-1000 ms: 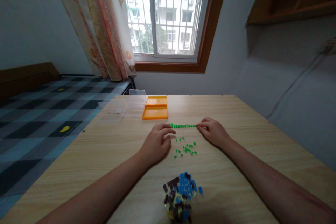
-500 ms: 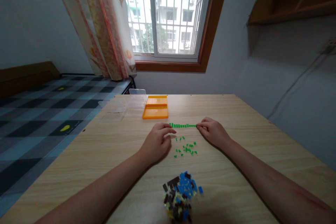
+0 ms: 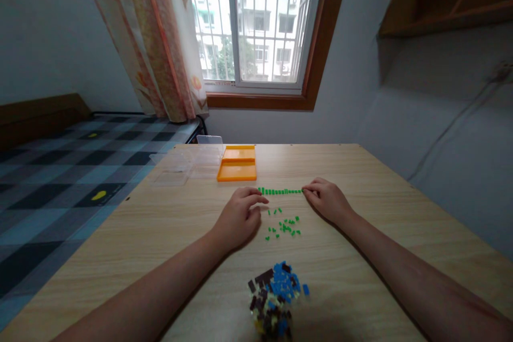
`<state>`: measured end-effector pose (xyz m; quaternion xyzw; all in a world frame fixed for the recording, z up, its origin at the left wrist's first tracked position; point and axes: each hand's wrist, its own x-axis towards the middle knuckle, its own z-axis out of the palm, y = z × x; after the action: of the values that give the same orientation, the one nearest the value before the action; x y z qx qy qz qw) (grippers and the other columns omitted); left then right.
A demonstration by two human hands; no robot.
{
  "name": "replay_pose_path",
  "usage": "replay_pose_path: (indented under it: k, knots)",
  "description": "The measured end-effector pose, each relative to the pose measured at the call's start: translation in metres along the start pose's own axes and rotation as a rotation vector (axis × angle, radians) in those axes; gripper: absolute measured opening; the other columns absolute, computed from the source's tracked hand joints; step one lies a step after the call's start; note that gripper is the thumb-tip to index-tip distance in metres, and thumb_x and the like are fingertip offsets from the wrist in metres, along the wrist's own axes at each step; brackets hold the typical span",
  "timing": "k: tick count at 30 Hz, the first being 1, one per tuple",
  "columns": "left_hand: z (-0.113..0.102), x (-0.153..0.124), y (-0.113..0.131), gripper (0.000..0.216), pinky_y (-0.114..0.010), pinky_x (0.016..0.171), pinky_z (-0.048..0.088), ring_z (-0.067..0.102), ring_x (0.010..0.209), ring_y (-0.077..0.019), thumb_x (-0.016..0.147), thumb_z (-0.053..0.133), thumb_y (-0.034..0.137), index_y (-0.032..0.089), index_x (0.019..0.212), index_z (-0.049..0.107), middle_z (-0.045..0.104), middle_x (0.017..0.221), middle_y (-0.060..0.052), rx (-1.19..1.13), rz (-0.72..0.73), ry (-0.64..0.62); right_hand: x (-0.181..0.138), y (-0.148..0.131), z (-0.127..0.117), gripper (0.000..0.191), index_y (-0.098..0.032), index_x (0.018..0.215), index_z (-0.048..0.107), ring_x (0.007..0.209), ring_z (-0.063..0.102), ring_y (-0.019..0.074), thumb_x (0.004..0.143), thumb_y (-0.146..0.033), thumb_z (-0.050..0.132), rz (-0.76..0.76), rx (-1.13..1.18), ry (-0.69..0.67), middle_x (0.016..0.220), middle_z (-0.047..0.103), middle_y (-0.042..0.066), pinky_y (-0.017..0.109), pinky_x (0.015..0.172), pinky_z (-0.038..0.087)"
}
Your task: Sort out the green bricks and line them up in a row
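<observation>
Green blocks (image 3: 276, 192), probably plastic, thin row, wood-grained table (image 3: 312, 160)

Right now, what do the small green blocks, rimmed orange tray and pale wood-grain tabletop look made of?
Small green blocks: probably plastic; uniform bright colour, finish too small to judge.
Rimmed orange tray: likely plastic, smooth; even colour, thin raised edges.
Pale wood-grain tabletop: wood or laminate, smooth; grain streaks show.

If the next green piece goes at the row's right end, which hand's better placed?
Right, I'd judge: the right hand has its fingertips at that end of the green row; the left hand is by the opposite end.
</observation>
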<state>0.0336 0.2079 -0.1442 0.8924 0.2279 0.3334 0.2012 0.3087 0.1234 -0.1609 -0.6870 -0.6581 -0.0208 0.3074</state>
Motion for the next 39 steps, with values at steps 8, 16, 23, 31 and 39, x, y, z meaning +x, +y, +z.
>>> replay_pose_path:
  k: [8, 16, 23, 31, 39]
  knots:
    - [-0.0009, -0.0002, 0.0006, 0.033, -0.047, 0.1, 0.051, 0.059, 0.11, -0.0245, 0.082, 0.051, 0.003, 0.02, 0.097, 0.074, 0.066, 0.112, -0.009, -0.009, -0.003, -0.004, -0.0012, -0.0025, -0.0003, 0.027, -0.02, 0.085, 0.078, 0.077, 0.063, 0.0175, 0.094, -0.028, 0.054, 0.046, -0.039, -0.021, 0.084, 0.068, 0.006, 0.028, 0.07, 0.044]
    - [-0.0003, 0.0003, 0.0002, 0.033, -0.046, 0.099, 0.05, 0.059, 0.108, -0.0242, 0.081, 0.051, 0.002, 0.02, 0.097, 0.074, 0.066, 0.11, -0.008, -0.018, 0.005, -0.002, -0.0027, -0.0068, -0.0021, 0.027, -0.02, 0.083, 0.078, 0.077, 0.063, 0.0179, 0.093, -0.028, 0.055, 0.073, -0.019, 0.001, 0.083, 0.069, 0.006, 0.028, 0.071, 0.044]
    - [-0.0009, -0.0001, 0.0005, 0.033, -0.045, 0.1, 0.05, 0.059, 0.109, -0.0243, 0.081, 0.052, 0.001, 0.019, 0.098, 0.074, 0.066, 0.111, -0.009, -0.02, 0.001, -0.009, -0.0036, -0.0034, 0.0009, 0.024, -0.022, 0.091, 0.08, 0.078, 0.063, 0.017, 0.094, -0.028, 0.057, 0.03, 0.005, -0.018, 0.086, 0.069, 0.005, 0.027, 0.07, 0.044]
    - [0.0013, -0.0007, -0.0015, 0.035, -0.045, 0.1, 0.05, 0.059, 0.11, -0.0241, 0.08, 0.052, 0.001, 0.019, 0.098, 0.074, 0.065, 0.111, -0.009, -0.015, 0.005, -0.011, -0.0039, 0.0003, 0.0033, 0.023, -0.023, 0.095, 0.08, 0.078, 0.063, 0.0165, 0.093, -0.027, 0.058, 0.027, 0.008, -0.044, 0.087, 0.068, 0.004, 0.027, 0.073, 0.044]
    - [0.0003, -0.0003, -0.001, 0.034, -0.045, 0.101, 0.05, 0.059, 0.11, -0.0239, 0.08, 0.052, 0.001, 0.019, 0.098, 0.074, 0.065, 0.112, -0.008, -0.01, 0.002, -0.019, -0.0036, -0.0001, 0.003, 0.022, -0.023, 0.097, 0.08, 0.079, 0.063, 0.0167, 0.094, -0.028, 0.058, 0.024, 0.015, -0.048, 0.088, 0.068, 0.004, 0.027, 0.072, 0.045]
